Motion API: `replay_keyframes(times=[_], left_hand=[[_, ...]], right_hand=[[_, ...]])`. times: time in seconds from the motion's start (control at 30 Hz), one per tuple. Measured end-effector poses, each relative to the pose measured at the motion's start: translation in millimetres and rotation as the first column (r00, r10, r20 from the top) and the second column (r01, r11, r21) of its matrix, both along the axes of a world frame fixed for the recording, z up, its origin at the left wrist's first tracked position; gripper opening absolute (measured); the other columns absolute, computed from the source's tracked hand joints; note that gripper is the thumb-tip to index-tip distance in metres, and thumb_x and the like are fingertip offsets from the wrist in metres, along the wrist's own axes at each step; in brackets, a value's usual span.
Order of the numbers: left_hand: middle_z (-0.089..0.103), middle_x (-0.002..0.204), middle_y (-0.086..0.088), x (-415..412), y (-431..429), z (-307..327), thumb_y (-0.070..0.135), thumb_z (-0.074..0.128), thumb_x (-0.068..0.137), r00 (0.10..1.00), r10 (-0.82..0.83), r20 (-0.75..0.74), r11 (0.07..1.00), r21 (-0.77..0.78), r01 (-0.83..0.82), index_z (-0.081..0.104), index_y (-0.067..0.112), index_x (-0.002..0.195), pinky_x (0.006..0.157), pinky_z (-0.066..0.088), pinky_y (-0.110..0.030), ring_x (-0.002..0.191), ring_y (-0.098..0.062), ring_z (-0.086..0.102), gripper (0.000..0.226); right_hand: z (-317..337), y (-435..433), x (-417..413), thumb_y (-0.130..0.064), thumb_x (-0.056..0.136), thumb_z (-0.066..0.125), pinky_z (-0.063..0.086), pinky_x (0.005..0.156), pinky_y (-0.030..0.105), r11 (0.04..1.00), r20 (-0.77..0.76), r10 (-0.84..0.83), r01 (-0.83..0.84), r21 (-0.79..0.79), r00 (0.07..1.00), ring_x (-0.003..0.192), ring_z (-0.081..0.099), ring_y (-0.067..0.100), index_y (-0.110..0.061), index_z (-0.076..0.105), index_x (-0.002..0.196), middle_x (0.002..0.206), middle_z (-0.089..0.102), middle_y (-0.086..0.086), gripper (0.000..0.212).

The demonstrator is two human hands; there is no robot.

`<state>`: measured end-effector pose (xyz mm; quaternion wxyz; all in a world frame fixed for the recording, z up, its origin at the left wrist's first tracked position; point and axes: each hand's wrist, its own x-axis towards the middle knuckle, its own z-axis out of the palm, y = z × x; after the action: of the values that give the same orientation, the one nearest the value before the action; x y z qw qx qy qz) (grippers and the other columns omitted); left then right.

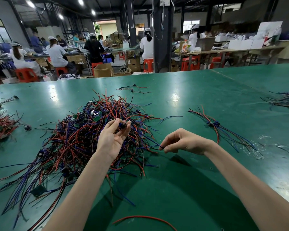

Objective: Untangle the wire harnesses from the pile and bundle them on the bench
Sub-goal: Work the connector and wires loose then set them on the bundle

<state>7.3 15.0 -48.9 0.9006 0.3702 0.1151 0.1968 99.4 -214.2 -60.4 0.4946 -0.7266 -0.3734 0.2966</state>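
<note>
Tabletop: is stretching green and glossy across the near view, carrying every heap of wire.
Pile: is sprawling left of centre, with red, blue and black leads crossing over small green boards. Most of the work seems to be waiting here.
Left heap: is lying at the left edge, mostly red leads, apart from the pile.
Far-right heap: is lying at the right edge, purple and dark leads.
Cardboard box: is standing open on the floor beyond the far edge. What it is holding cannot be told.
Bundle: is lying right of the pile, well apart, its leads fanning out from clustered dark connectors. Sorted harnesses are probably being gathered here.
Left hand: is hovering palm-up over the pile's right side, thumb and fingertips pinching a connector.
Right hand: is hanging right of the pile, thumb and forefinger pinching the end of a blue lead.
Blue lead: is running between the two hands, so one harness is likely being drawn free. The next move is calling for a slow pull that is not dragging neighbouring leads along.
Connector: is sitting small and dark in the left fingertips.
</note>
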Motion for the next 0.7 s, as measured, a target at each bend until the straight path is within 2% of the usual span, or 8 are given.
replay_keyframes(times=[0.17, 0.3, 0.37, 0.43, 0.47, 0.53, 0.63, 0.7], left_hand=[[0.059, 0.088, -0.013, 1.0, -0.4, -1.3, 0.01, 0.048, 0.098, 1.0, -0.001, -0.015, 1.0, -0.006, 0.001, 0.054, 0.005, 0.086, 0.062, 0.057, -0.024, 0.072, -0.021, 0.071, 0.015], [0.059, 0.088, -0.013, 0.2, -1.8, -0.3, 0.011, 0.048, 0.098, 1.0, -0.002, -0.012, 1.0, -0.028, 0.002, 0.053, 0.006, 0.085, 0.061, 0.057, -0.025, 0.073, -0.022, 0.07, 0.015], [0.062, 0.083, -0.013, -0.6, -5.8, 1.4, 0.011, 0.048, 0.098, 1.0, -0.024, -0.004, 0.999, -0.048, 0.023, 0.053, 0.005, 0.084, 0.061, 0.058, -0.025, 0.071, -0.022, 0.071, 0.016], [0.066, 0.074, -0.013, -1.1, -15.1, 2.3, 0.01, 0.048, 0.098, 0.997, -0.072, 0.0, 0.996, -0.056, 0.072, 0.052, 0.005, 0.083, 0.06, 0.058, -0.024, 0.069, -0.022, 0.071, 0.017], [0.067, 0.072, -0.013, -1.2, -21.5, 1.9, 0.01, 0.048, 0.098, 0.995, -0.101, -0.005, 0.993, -0.055, 0.1, 0.052, 0.004, 0.083, 0.059, 0.058, -0.024, 0.068, -0.022, 0.071, 0.017], [0.067, 0.076, -0.016, -1.2, -34.8, -0.5, 0.01, 0.048, 0.097, 0.987, -0.156, -0.03, 0.987, -0.052, 0.154, 0.052, 0.005, 0.083, 0.057, 0.057, -0.022, 0.066, -0.02, 0.071, 0.016], [0.066, 0.073, -0.012, -1.7, -44.9, -4.3, 0.011, 0.05, 0.096, 0.98, -0.189, -0.063, 0.982, -0.022, 0.188, 0.054, 0.006, 0.084, 0.053, 0.055, -0.018, 0.058, -0.014, 0.067, 0.013], [0.065, 0.073, -0.007, -0.9, -45.2, -5.8, 0.013, 0.053, 0.093, 0.978, -0.19, -0.084, 0.981, 0.021, 0.192, 0.057, 0.009, 0.085, 0.054, 0.054, -0.016, 0.059, -0.01, 0.064, 0.01]], right_hand=[[-1.1, 1.8, -2.6, 0.006, 0.081, 0.067, 0.042, 0.059, 0.015, 0.997, 0.044, -0.05, 0.053, -0.055, 0.998, 0.063, 0.053, 0.004, -0.004, 0.071, 0.09, 0.086, 0.066, 0.015, 0.014], [8.9, 0.8, -6.0, -0.012, 0.085, 0.068, 0.043, 0.08, 0.016, 0.981, 0.184, -0.086, 0.115, -0.157, 0.979, 0.082, 0.058, -0.001, -0.014, 0.071, 0.099, 0.101, 0.069, 0.007, 0.014], [13.1, 3.4, -6.4, -0.043, 0.085, 0.064, 0.033, 0.099, 0.029, 0.905, 0.505, -0.095, 0.286, -0.316, 0.858, 0.112, 0.046, 0.006, -0.023, 0.065, 0.113, 0.118, 0.061, -0.001, 0.034], [18.8, 13.1, -15.5, -0.055, 0.082, 0.06, 0.025, 0.105, 0.032, 0.88, 0.729, -0.169, 0.435, -0.192, 0.663, 0.122, 0.037, 0.013, -0.022, 0.061, 0.121, 0.121, 0.056, -0.003, 0.05], [20.9, 19.7, -21.7, -0.051, 0.083, 0.062, 0.029, 0.103, 0.028, 0.905, 0.734, -0.249, 0.422, -0.056, 0.631, 0.118, 0.043, 0.015, -0.018, 0.063, 0.119, 0.118, 0.06, -0.002, 0.049], [20.6, 32.5, -34.3, -0.034, 0.083, 0.069, 0.04, 0.086, 0.018, 0.925, 0.611, -0.37, 0.338, 0.173, 0.7, 0.096, 0.058, 0.011, -0.011, 0.07, 0.107, 0.1, 0.069, 0.001, 0.033], [14.1, 42.9, -46.3, -0.018, 0.081, 0.074, 0.041, 0.061, 0.013, 0.892, 0.441, -0.445, 0.343, 0.294, 0.779, 0.058, 0.052, -0.003, -0.009, 0.075, 0.085, 0.067, 0.065, -0.011, 0.009], [11.1, 42.3, -45.3, -0.017, 0.079, 0.075, 0.041, 0.057, 0.019, 0.871, 0.352, -0.481, 0.39, 0.3, 0.803, 0.053, 0.046, -0.001, -0.013, 0.074, 0.075, 0.06, 0.064, -0.006, 0.007]])
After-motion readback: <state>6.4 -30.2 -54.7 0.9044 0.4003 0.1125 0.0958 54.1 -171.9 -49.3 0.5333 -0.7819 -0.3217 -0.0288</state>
